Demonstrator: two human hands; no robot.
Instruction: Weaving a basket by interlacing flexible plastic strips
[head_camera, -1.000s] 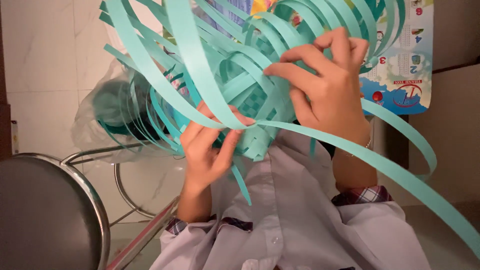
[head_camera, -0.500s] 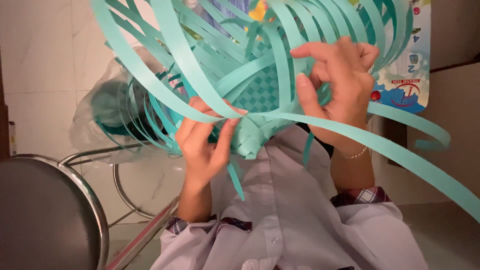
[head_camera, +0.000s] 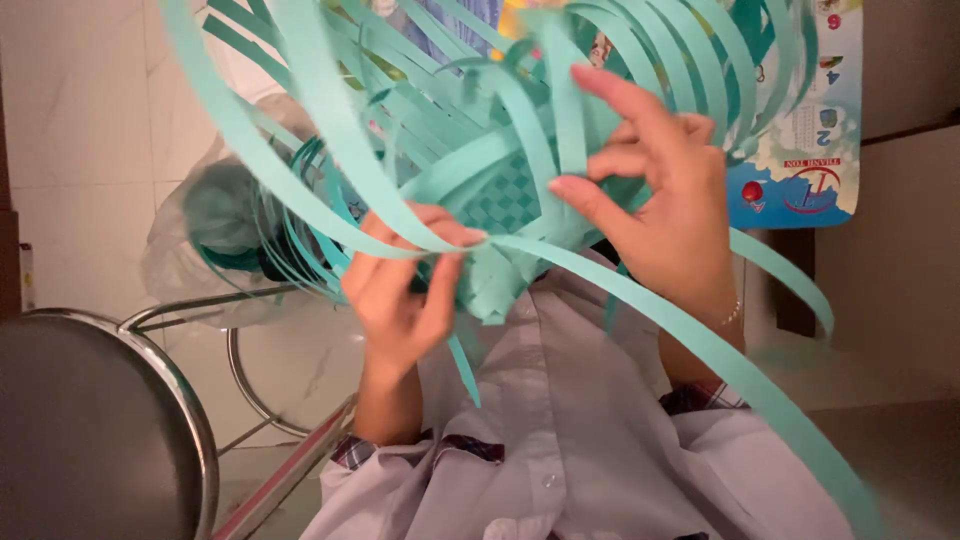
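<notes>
The left hand (head_camera: 400, 290) pinches one teal strip (head_camera: 440, 243) between thumb and the tips of the curled fingers, right where that strip passes in front of the palm. The right hand (head_camera: 655, 215) has its thumb and forefinger closed on an upright strip (head_camera: 568, 120) that rises from the woven patch (head_camera: 505, 200); its remaining fingers are loosely spread behind it, the forefinger pointing up and left.

The checkered woven patch sits between the two hands, just right of the left fingertips and just left of the right thumb, held up in front of the white shirt (head_camera: 560, 450). From it the unwoven teal strips fan out in long curves: many arch up and over toward the far side, and one broad strip (head_camera: 720, 350) sweeps from the left pinch down to the near right corner.

As a judgement, the work is in the weaving stage, with one strip being lifted while another is held across. The next move seems to call for keeping the patch tight while one strip is guided over or under its neighbour without letting the loose ends spring apart.

Further out, a clear plastic bag (head_camera: 210, 240) with more teal material lies to the left, a round metal stool (head_camera: 100, 420) stands at the near left, and a colourful picture chart (head_camera: 810, 150) hangs at the far right.
</notes>
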